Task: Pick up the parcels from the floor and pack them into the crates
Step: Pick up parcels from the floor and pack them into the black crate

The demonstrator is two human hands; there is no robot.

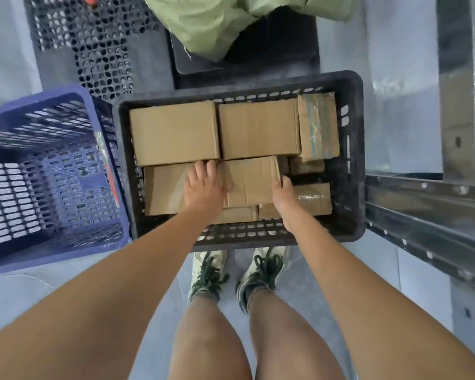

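A black crate (pixel 353 149) on the floor in front of my feet holds several brown cardboard parcels. Both my hands are inside it on one middle parcel (pixel 250 181) that lies on top of others. My left hand (pixel 203 185) rests at its left edge, fingers straight over the neighbouring parcel (pixel 165 187), thumb against the middle parcel's side. My right hand (pixel 284 192) grips its right edge with curled fingers. Two large parcels (pixel 174 133) (pixel 258 128) fill the far row, and a taped parcel (pixel 318 124) stands at the far right.
A blue crate (pixel 52 171) stands tilted to the left, touching the black one. Beyond are a black perforated crate (pixel 93 42) and a green sack (pixel 222 20) on a black box. A metal shelf frame (pixel 428 209) runs along the right. My shoes (pixel 239 270) stand just behind the crate.
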